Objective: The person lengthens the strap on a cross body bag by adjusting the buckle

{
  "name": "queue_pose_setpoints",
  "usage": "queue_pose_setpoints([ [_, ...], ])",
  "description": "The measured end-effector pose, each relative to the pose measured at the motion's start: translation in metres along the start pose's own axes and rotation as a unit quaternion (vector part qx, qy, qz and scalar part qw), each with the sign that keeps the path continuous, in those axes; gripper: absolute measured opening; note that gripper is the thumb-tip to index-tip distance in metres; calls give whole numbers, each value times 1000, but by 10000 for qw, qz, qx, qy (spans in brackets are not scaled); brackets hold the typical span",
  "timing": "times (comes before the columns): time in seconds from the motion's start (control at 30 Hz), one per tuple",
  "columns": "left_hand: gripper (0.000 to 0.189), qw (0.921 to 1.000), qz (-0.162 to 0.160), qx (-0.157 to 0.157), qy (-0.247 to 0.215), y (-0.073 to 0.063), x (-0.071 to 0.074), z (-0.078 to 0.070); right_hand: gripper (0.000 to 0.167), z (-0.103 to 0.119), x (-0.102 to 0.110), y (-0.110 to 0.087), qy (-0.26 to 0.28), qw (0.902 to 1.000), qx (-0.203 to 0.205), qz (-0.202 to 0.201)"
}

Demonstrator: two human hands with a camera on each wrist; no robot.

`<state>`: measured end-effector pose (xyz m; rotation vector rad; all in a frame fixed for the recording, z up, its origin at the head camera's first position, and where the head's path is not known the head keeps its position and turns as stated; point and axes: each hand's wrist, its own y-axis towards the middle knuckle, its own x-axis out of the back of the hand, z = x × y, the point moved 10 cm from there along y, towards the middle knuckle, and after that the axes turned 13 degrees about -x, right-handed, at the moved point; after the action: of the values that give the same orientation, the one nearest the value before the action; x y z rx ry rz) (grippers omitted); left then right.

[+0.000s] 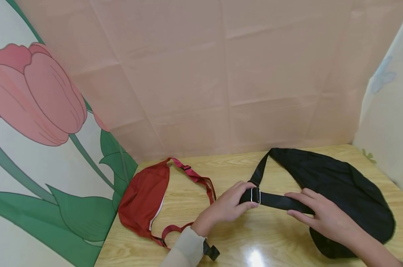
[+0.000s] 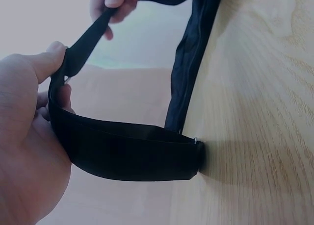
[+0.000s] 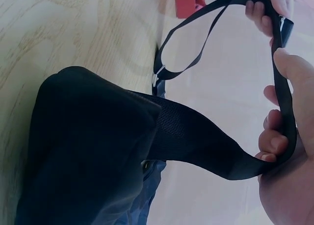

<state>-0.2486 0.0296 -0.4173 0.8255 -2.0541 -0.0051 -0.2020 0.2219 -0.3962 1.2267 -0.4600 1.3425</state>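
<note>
A black shoulder bag (image 1: 341,185) lies on the right half of the table, its strap (image 1: 277,201) lifted and stretched between both hands. My left hand (image 1: 229,203) pinches the strap at the metal slide buckle (image 1: 256,195). Farther right along the same strap, my right hand (image 1: 325,213) grips it between thumb and fingers. In the left wrist view, a loop of the strap (image 2: 127,146) hangs past the left palm down to the table. The right wrist view has the strap (image 3: 206,141) running from the bag's end up into the right fingers.
Left of the black bag lies a red bag (image 1: 143,200) with a red strap (image 1: 201,178). A black clip (image 1: 212,252) sits beside the left sleeve. Behind the wooden table (image 1: 188,165) hangs a pinkish sheet (image 1: 188,74), with a tulip-printed wall (image 1: 38,96) at the left.
</note>
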Motion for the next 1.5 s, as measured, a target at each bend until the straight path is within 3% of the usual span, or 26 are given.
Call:
queue_pose_setpoints([
  [0.37, 52, 9997, -89, -75, 199, -2, 4, 1, 44, -9, 2, -1, -112, 9997, -215, 95],
  [1.0, 44, 9996, 64, -179, 222, -4, 2, -1, 42, -18, -2, -6, -70, 9988, -384, 310],
  [1.17, 49, 9963, 177, -235, 807, -7, 3, -2, 43, -14, -5, -9, -62, 9988, -341, 339],
  [1.33, 55, 9860, 482, -295, 1567, -9, 1, -4, 42, -10, -9, -12, -129, 9981, -362, 488],
  [1.5, 53, 9757, 722, -149, 2065, -14, 0, -1, 47, -10, -22, -10, -179, 9907, -770, 1110],
])
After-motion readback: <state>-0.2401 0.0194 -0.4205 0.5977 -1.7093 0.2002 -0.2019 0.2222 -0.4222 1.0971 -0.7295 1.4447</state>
